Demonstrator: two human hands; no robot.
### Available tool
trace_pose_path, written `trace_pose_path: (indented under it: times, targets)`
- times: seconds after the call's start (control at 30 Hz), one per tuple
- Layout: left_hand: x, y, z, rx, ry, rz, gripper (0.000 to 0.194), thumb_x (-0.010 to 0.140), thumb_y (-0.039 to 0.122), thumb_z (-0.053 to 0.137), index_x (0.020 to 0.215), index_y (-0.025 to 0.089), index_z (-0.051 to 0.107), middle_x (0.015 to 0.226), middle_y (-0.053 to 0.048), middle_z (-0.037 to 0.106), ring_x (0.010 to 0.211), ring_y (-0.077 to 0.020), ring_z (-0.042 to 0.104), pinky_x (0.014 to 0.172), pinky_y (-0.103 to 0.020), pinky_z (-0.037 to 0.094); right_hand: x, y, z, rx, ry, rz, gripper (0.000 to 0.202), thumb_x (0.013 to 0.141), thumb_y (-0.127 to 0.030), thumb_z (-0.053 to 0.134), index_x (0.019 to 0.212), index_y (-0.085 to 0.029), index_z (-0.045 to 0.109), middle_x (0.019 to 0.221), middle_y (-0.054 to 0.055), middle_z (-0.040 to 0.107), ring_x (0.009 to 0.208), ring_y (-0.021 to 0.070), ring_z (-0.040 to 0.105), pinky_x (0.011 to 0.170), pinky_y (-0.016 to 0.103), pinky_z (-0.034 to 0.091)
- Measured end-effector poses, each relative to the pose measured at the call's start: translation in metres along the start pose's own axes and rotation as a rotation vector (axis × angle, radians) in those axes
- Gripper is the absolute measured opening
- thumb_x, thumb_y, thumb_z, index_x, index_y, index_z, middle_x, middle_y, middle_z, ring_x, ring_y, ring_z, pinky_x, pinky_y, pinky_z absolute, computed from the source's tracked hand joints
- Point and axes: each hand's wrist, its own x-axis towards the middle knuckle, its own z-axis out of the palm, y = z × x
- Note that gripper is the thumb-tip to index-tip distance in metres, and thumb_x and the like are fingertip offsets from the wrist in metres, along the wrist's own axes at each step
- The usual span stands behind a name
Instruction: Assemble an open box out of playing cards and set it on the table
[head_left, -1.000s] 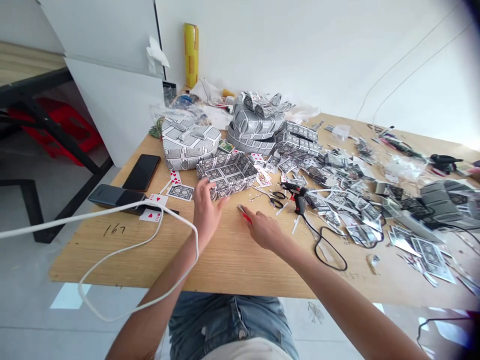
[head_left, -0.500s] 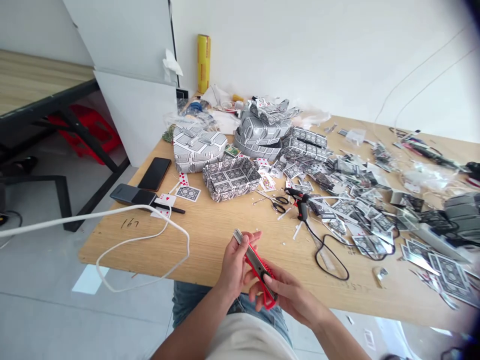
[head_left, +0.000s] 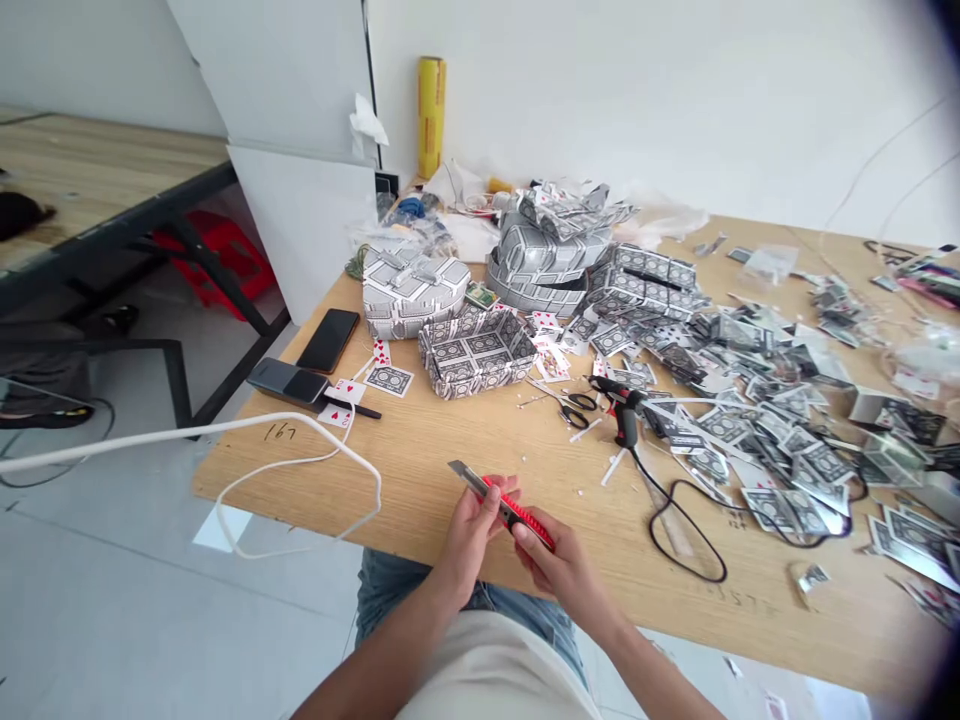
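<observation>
A red utility knife (head_left: 512, 509) lies across both my hands over the table's front edge, its blade out and pointing up and left. My right hand (head_left: 553, 562) is wrapped round the rear of the handle, thumb on top. Near the blade end, my left hand (head_left: 471, 532) grips the front of the handle between thumb and fingers. Beyond the hands stands an open box made of folded playing cards (head_left: 480, 352). Scissors with black handles (head_left: 576, 408) and a hot glue gun (head_left: 624, 408) lie to its right.
Card-made boxes (head_left: 415, 292) stand at the back, beside a yellow roll (head_left: 430, 118). Loose playing cards (head_left: 795, 440) are heaped on the right. On the left lie a phone (head_left: 328, 340), a grey device (head_left: 288, 382) and a white cable (head_left: 300, 462). The glue gun's black cord (head_left: 682, 575) loops near the front.
The knife has turned to lie flatter, and more blade now shows at its tip. My right hand has risen slightly along the handle. The view has shifted a little to the left.
</observation>
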Motion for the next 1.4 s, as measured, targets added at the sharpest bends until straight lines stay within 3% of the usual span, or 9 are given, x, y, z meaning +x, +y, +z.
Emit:
trace_pose_path:
  times: [0.17,0.3,0.57,0.67,0.77,0.87,1.07,1.3,1.4]
  targets:
    - [-0.003,0.009,-0.033,0.518,0.129,0.233,0.040,0.090,0.045,0.050,0.120,0.019,0.054,0.122,-0.013,0.062,0.105,-0.0217,0.063,0.092,-0.037,0.048,-0.001,0.001,-0.011,-1.074,0.235,-0.288,0.043,0.098,-0.039,0.033,0.139,-0.030,0.044,0.086,0.006,0.058,0.060,0.0171,0.059,0.044,0.023,0.031]
    - [0.001,0.025,-0.060,0.883,0.361,0.497,0.023,0.092,0.033,0.046,0.104,0.020,0.059,0.104,-0.010,0.066,0.095,-0.0208,0.062,0.084,-0.036,0.049,0.013,-0.011,-0.004,-1.333,0.144,-0.317,0.046,0.098,-0.026,0.036,0.144,-0.027,0.038,0.091,0.006,0.060,0.061,0.0153,0.063,0.043,0.023,0.030]
    - [0.022,0.027,-0.064,0.799,0.300,0.424,0.022,0.089,0.034,0.050,0.096,0.019,0.063,0.100,-0.011,0.067,0.099,-0.0232,0.063,0.088,-0.040,0.050,0.044,-0.028,0.002,-1.170,0.068,-0.209,0.049,0.099,-0.027,0.032,0.148,-0.028,0.031,0.094,0.007,0.062,0.063,0.0191,0.065,0.051,0.026,0.042]
    - [0.023,0.019,-0.053,0.662,0.191,0.275,0.034,0.091,0.043,0.047,0.103,0.014,0.062,0.090,-0.012,0.071,0.077,-0.0202,0.069,0.069,-0.035,0.056,0.038,-0.030,-0.002,-0.677,0.063,-0.136,0.048,0.098,-0.038,0.032,0.145,-0.028,0.038,0.090,0.007,0.064,0.068,0.0195,0.066,0.060,0.029,0.049]
    - [0.027,0.017,-0.039,0.217,0.075,0.098,0.041,0.088,0.047,0.054,0.109,0.013,0.061,0.102,-0.014,0.071,0.087,-0.0200,0.070,0.079,-0.034,0.055,0.032,-0.036,-0.007,0.036,-0.087,0.099,0.059,0.096,-0.053,0.029,0.144,-0.018,0.037,0.076,0.005,0.066,0.062,0.0191,0.067,0.065,0.033,0.053]
    - [0.031,0.022,-0.028,-0.132,0.100,0.009,0.037,0.076,0.043,0.071,0.098,0.013,0.067,0.096,-0.012,0.073,0.093,-0.0218,0.069,0.086,-0.034,0.052,0.027,-0.044,-0.014,0.406,-0.229,0.216,0.060,0.094,-0.058,0.035,0.135,-0.014,0.045,0.082,0.007,0.069,0.072,0.0190,0.067,0.073,0.036,0.053]
    - [0.035,0.029,-0.022,-0.181,0.124,-0.027,0.038,0.068,0.036,0.079,0.095,0.011,0.070,0.096,-0.014,0.074,0.097,-0.0253,0.069,0.091,-0.037,0.048,0.018,-0.041,-0.030,0.253,-0.417,0.108,0.044,0.089,-0.055,0.052,0.102,-0.013,0.059,0.078,0.005,0.063,0.073,0.0145,0.059,0.065,0.026,0.045]
    - [0.015,0.011,-0.017,-0.175,0.121,-0.104,0.041,0.070,0.037,0.078,0.101,0.011,0.069,0.101,-0.015,0.073,0.102,-0.0250,0.067,0.088,-0.034,0.050,0.005,-0.012,-0.015,0.232,-0.158,0.267,0.051,0.087,-0.068,0.040,0.078,-0.019,0.046,0.060,-0.004,0.049,0.041,0.0067,0.038,0.041,0.021,0.034]
    - [0.008,-0.001,-0.014,-0.068,0.136,-0.098,0.042,0.073,0.043,0.073,0.100,0.012,0.069,0.099,-0.014,0.073,0.099,-0.0270,0.067,0.086,-0.037,0.052,-0.004,-0.008,-0.013,-0.155,-0.078,0.239,0.050,0.089,-0.065,0.035,0.086,-0.018,0.052,0.067,0.002,0.059,0.052,0.0150,0.055,0.049,0.028,0.046]
